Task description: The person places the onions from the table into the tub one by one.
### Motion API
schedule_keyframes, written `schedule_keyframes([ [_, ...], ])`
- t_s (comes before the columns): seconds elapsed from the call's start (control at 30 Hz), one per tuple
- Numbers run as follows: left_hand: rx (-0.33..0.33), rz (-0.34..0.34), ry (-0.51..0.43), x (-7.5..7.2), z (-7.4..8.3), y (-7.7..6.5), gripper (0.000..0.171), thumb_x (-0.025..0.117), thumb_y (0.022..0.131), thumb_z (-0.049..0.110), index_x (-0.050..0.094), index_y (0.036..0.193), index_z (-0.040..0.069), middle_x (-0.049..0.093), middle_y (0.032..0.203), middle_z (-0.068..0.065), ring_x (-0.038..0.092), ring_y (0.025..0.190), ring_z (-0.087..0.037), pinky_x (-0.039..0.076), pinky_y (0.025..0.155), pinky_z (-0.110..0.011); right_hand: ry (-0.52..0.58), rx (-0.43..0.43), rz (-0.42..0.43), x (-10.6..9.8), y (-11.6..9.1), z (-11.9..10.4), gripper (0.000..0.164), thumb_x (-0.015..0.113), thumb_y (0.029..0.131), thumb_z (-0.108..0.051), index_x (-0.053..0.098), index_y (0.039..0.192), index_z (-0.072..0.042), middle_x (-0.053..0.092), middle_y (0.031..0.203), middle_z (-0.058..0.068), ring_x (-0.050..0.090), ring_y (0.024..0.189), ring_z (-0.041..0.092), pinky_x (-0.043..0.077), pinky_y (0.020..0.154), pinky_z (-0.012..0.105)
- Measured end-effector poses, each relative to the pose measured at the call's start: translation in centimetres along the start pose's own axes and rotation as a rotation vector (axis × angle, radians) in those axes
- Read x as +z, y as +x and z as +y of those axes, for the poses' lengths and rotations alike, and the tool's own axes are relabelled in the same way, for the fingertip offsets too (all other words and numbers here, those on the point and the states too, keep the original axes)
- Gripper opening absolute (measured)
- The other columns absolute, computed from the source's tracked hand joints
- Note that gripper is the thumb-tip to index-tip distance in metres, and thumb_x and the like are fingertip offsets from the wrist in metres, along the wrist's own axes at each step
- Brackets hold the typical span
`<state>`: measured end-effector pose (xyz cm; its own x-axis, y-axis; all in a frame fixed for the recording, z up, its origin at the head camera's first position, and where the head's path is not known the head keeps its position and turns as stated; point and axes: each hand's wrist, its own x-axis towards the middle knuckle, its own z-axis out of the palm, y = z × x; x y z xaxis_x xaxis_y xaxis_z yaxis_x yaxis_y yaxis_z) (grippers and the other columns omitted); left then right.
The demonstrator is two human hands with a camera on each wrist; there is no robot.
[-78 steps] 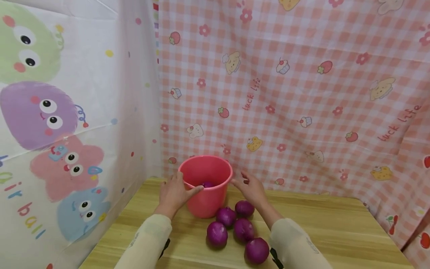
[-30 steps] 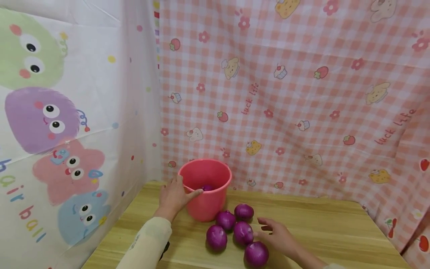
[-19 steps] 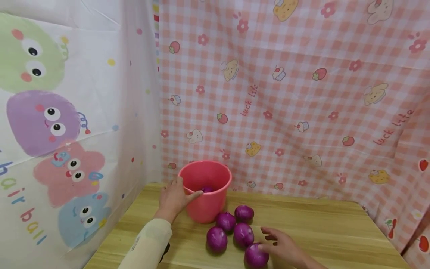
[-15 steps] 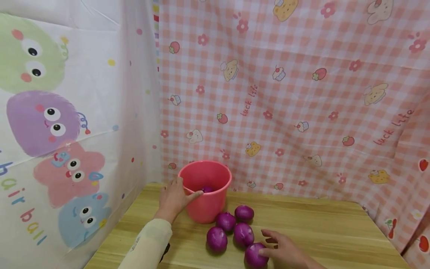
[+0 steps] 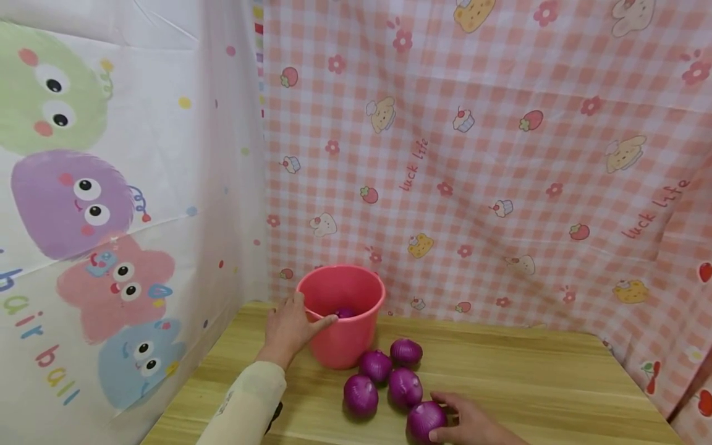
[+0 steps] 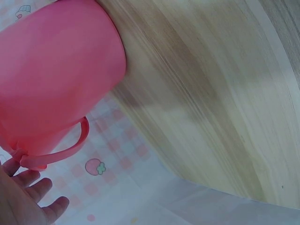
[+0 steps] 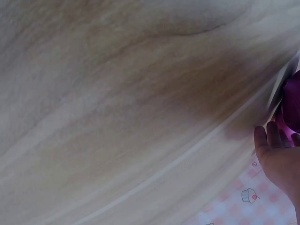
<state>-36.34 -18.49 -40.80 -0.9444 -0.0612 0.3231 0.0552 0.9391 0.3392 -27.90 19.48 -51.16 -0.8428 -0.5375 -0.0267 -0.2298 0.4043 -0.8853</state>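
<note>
**Right hand point(image 5: 470, 424) moved from the rim of the pink bucket point(image 5: 342, 343) to the nearest onion point(image 5: 425, 422)**

Compared with 2.6 s ago; left hand unchanged.

Nearest onion: round, glossy, deep purple; on the table point(image 5: 534, 371), in front of the bucket and to its right, well apart from it. Right hand: thumb on the onion's near side, fingers curved round its far side, thumb and fingers parted by part of its width; firmness of grip cannot be told.

Four other onions point(image 5: 405, 388): same purple, clustered in front of the bucket and to its right.

Left hand point(image 5: 286, 327): clamped on the bucket's left rim, thumb along the near edge. Left wrist view: its fingertips fanned apart, beside the handle point(image 6: 58, 156).

Pink bucket: smooth, upright; an inside onion point(image 5: 345, 313) partly visible.

Behind the bucket: pink-checked cloth point(image 5: 478, 167).
</note>
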Motion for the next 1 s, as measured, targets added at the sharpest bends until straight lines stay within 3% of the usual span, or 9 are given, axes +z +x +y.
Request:
schedule_keyframes([
  [0.37,-0.004,0.005,-0.009,-0.37,0.32,-0.08,0.099,0.065,0.075,0.078,0.046,0.135,0.002,0.059,0.116,-0.014,0.057,0.108,-0.033,0.044,0.096,-0.057,0.012,0.012,-0.01,0.03,0.04,0.16,0.075,0.079,0.084,-0.016,0.04,0.14,0.016,0.056,0.124,0.032,0.06,0.108,0.045,0.056,0.084,0.047],
  [0.6,-0.008,-0.011,-0.021,-0.43,0.27,-0.08,0.102,0.065,0.076,0.077,0.043,0.139,0.001,0.057,0.124,-0.017,0.055,0.116,-0.035,0.041,0.1,-0.061,0.019,0.008,-0.002,0.05,-0.1,-0.02,0.075,0.079,0.084,-0.016,0.041,0.14,0.015,0.059,0.124,0.027,0.061,0.107,0.04,0.055,0.086,0.046],
  [0.8,-0.001,-0.002,-0.017,-0.22,0.31,-0.04,0.101,0.065,0.075,0.077,0.044,0.137,0.001,0.059,0.119,-0.015,0.057,0.111,-0.034,0.043,0.097,-0.06,0.027,0.011,-0.003,-0.01,-0.37,0.19,0.073,0.079,0.085,-0.017,0.042,0.139,0.014,0.061,0.122,0.022,0.062,0.106,0.037,0.055,0.086,0.045],
  [1.0,-0.004,-0.014,-0.015,-0.15,0.15,-0.15,0.104,0.063,0.075,0.08,0.043,0.139,0.0,0.057,0.125,-0.017,0.054,0.116,-0.036,0.041,0.098,-0.061,0.066,0.038,0.001,-0.15,-0.62,-0.21,0.073,0.077,0.085,-0.015,0.04,0.141,0.014,0.06,0.122,0.024,0.061,0.107,0.039,0.055,0.086,0.046],
])
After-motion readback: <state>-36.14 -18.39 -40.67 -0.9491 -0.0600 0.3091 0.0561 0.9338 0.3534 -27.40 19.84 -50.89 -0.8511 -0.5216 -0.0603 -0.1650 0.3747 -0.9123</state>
